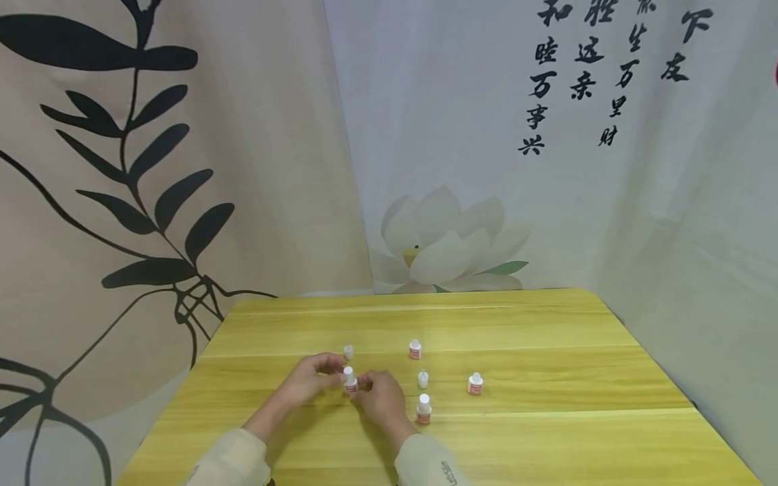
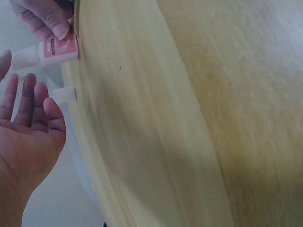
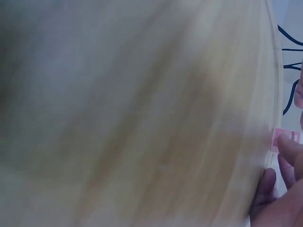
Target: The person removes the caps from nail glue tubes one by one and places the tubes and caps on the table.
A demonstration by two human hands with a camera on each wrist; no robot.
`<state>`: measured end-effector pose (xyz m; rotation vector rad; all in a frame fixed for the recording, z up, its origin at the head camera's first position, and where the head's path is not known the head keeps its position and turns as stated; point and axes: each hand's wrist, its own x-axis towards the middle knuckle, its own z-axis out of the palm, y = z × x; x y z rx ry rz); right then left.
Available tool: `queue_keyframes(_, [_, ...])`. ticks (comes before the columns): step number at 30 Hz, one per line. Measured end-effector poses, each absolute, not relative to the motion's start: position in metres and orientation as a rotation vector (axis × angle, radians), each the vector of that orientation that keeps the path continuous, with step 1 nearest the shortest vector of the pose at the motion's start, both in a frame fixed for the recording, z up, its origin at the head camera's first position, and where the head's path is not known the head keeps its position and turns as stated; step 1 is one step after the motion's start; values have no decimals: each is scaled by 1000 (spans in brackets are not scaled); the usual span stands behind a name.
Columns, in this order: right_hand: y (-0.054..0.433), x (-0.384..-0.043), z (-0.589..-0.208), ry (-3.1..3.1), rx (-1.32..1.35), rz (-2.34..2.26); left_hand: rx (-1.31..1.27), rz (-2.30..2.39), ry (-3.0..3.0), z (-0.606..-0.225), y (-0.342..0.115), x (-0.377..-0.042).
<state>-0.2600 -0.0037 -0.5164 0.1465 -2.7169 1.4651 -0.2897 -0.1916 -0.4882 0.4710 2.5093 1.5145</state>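
Note:
A small white bottle (image 1: pixel 350 384) with a pink label and tall white cap stands on the table between the two hands. My right hand (image 1: pixel 383 398) pinches it low from the right; in the left wrist view a fingertip lies against the label (image 2: pixel 60 46). On the other side, my left hand (image 1: pixel 313 379) has its fingers loosely bent, fingertips close to the white cap (image 2: pixel 24 58). The right wrist view catches the label (image 3: pixel 279 140) beside the right fingers. Just behind the bottle stands a small white cap (image 1: pixel 348 352).
Right of the hands stand a capped bottle (image 1: pixel 423 409), a loose white cap (image 1: pixel 423 379), and two bottles with short white tops, one farther back (image 1: pixel 415 349) and one to the right (image 1: pixel 475 383). The wooden table (image 1: pixel 577 445) ends at a printed curtain (image 1: pixel 292 169).

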Motion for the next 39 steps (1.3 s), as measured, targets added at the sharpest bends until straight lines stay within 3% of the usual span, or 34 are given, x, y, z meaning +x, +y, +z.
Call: queue_keyframes(39, [-9,-261,-516,-2827,173,1270,385,1511,2526,-491,-187,-287])
